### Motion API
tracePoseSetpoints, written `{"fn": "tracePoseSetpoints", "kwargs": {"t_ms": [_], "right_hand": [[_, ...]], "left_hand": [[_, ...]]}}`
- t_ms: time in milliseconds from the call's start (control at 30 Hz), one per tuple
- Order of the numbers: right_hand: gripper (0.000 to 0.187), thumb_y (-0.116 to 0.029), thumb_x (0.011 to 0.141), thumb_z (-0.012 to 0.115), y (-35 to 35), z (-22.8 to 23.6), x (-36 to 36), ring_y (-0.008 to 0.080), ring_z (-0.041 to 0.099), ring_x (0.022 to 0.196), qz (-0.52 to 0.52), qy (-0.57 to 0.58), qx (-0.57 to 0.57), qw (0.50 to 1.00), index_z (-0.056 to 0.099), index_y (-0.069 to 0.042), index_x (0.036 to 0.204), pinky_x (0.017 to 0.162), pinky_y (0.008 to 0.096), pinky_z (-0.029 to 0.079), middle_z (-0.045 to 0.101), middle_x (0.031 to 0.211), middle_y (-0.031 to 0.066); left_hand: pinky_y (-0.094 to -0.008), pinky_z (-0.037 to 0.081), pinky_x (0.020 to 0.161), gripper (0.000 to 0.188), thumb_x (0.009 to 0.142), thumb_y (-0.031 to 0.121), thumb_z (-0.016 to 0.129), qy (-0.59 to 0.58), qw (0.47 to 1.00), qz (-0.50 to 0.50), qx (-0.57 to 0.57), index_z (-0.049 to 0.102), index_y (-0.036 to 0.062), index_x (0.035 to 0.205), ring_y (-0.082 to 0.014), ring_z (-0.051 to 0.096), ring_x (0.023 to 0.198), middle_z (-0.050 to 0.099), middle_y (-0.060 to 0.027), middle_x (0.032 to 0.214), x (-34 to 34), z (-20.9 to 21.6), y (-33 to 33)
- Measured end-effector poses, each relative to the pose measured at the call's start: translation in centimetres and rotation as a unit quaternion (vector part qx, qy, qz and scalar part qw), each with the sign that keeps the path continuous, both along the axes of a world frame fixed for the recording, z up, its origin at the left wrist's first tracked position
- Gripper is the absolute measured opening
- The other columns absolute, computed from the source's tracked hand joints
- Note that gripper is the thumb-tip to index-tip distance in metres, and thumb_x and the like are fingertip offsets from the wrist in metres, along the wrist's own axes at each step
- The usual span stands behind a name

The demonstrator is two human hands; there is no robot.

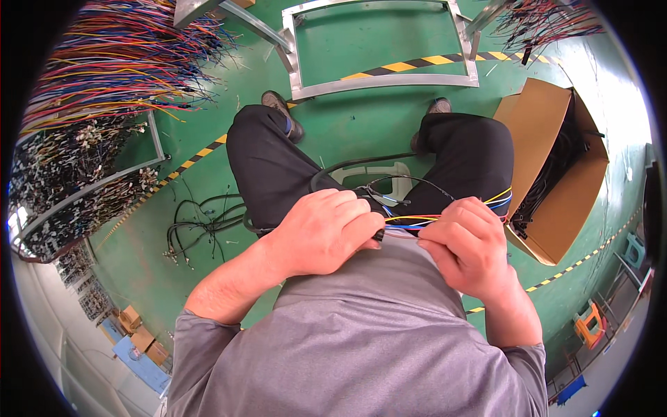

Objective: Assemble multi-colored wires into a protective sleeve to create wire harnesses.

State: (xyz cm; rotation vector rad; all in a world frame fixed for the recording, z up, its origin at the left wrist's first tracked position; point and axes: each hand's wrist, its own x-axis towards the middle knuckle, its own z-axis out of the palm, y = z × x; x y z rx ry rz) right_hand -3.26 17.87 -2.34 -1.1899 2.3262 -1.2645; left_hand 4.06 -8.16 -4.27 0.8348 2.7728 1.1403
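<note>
Coloured wires (408,219), seemingly light, pliable and best gripped mid-bundle, ran between left hand (326,233), clasping black tubing (379,234), and right hand (470,243), pinching them.

Both forearms (240,281) are angled inward before the torso (375,333).
The left hand (326,233) is turned back upward, its fingers curled; the right hand (465,243) is held apart from it, fingers folded, thumb drawn in beneath them.

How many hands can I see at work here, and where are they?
2. The left hand is closed around the wire bundle at the person's lap; the right hand grips it farther right. No others show.
</note>
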Motion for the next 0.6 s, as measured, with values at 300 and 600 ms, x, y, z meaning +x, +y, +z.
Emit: {"fn": "tracePoseSetpoints", "kwargs": {"t_ms": [300, 600], "right_hand": [[0.021, 0.001, 0.07, 0.083, 0.0, -0.8, 0.4, 0.0261, 0.062, 0.07, -0.012, -0.004, -0.028, 1.0, 0.071, -0.007, 0.086, 0.064, 0.0391, 0.049, 0.066, 0.08, 0.0046], [0.022, 0.002, 0.066, 0.079, -0.7, -0.9, 0.9, 0.0243, 0.062, 0.064, 0.02, 0.048, -0.075, 0.996, 0.067, -0.008, 0.081, 0.059, 0.0373, 0.049, 0.062, 0.076, 0.0043]], "left_hand": [[-0.0402, 0.049, 0.063, 0.038, 0.08, 0.027, 0.084, -0.012, 0.999, 0.017, 0.037, 0.066, 0.0046, 0.105, -0.0281, 0.06, 0.071, 0.062, -0.0085, 0.086, 0.2, -0.5, 0.5], [-0.0404, 0.051, 0.065, 0.037, 0.081, 0.028, 0.083, 0.001, 1.0, 0.002, 0.008, 0.067, 0.0048, 0.105, -0.0283, 0.062, 0.075, 0.062, -0.0083, 0.088, 0.4, 0.1, 0.8]]}}
